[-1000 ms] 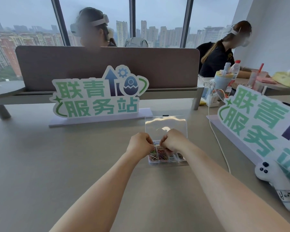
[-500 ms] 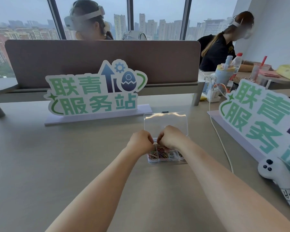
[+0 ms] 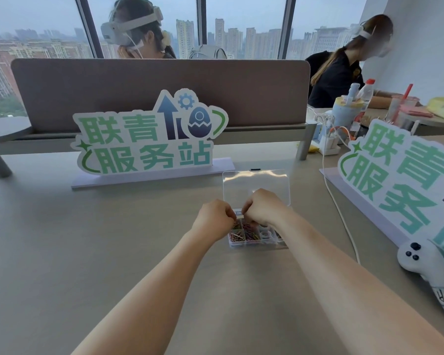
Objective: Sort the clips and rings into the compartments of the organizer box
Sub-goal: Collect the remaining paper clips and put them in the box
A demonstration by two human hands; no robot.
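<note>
Clear plastic forms one organizer box point(image 3: 256, 243) on the beige table point(image 3: 87, 252), its lid point(image 3: 256, 185) raised. Two curled hands, left point(image 3: 213, 217) and right point(image 3: 262, 207), are held over coloured clips point(image 3: 237, 236); any grasp cannot be told. Two signs point(image 3: 149, 139) are stood nearby.

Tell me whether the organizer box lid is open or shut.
Open. The clear lid is swung back beyond the organizer box, leaving the compartments with colored clips uncovered.

**A high office room with a city view**

A wide grey-beige table point(image 3: 87, 252) fills the foreground. A brown divider panel point(image 3: 159, 90) stands across its far edge. Behind it, tall windows point(image 3: 244, 24) with dark frames show hazy towers under a dull sky. A white wall point(image 3: 426, 47) closes the right side. The light seems to be soft daylight. A round side table point(image 3: 5, 129) sits at left.
</note>
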